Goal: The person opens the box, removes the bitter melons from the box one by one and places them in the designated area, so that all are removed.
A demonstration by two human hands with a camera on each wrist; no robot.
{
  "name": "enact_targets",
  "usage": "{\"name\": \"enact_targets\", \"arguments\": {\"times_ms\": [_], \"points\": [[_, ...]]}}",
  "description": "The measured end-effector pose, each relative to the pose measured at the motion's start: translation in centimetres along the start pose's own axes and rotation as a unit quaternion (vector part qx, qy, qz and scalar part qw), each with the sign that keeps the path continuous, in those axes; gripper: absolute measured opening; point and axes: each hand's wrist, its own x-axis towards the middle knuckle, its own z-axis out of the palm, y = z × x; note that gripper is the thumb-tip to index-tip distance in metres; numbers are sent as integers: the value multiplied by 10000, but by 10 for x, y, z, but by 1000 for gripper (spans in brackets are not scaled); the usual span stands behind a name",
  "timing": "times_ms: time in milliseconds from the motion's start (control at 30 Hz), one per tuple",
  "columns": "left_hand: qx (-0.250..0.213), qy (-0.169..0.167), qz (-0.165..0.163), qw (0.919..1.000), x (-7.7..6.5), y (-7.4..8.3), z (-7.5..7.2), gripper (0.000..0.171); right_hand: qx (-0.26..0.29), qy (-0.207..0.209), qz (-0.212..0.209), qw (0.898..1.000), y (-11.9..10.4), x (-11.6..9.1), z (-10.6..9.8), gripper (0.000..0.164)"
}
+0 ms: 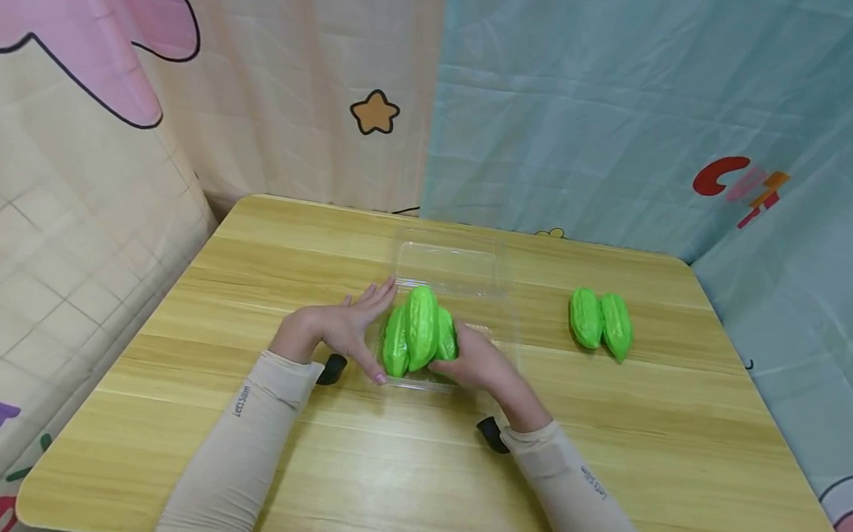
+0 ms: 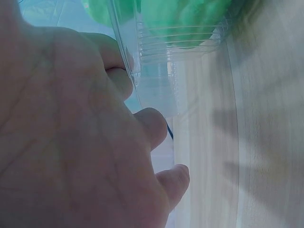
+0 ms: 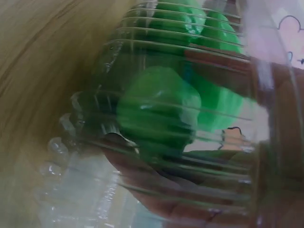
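A clear plastic box [image 1: 417,385] sits mid-table, its hinged lid [image 1: 448,261] folded back. Inside are three bright green, ridged fruit-like pieces: one on the left [image 1: 394,343], one lying higher in the middle [image 1: 421,328], one on the right [image 1: 447,334]. My right hand [image 1: 475,357] reaches into the box and grips the right piece; the right wrist view shows fingers [image 3: 223,71] around green pieces through the clear wall. With fingers spread, my left hand [image 1: 350,327] rests at the box's left rim, thumb near the front corner. In the left wrist view, some fingertips are hidden.
Two more green ridged pieces, a left one [image 1: 585,318] and a right one [image 1: 616,327], lie side by side on the right of the wooden table [image 1: 244,285]. Printed curtains [image 1: 595,129] hang behind it. Black wrist-camera parts [image 1: 492,435] show beside both wrists.
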Motion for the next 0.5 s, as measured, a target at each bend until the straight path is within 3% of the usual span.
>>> {"name": "enact_targets", "arguments": {"times_ms": [233,400,500], "points": [[-8,0,-30,10000,0,0,0,149,-324,139,115,9993,3,0,-2,50],[-2,0,-58,10000,-1,1,0,149,-237,127,629,9977,-3,-7,-19,65],[3,-4,-53,10000,-2,1,0,149,-46,224,725,9971,-6,-10,-30,77]]}}
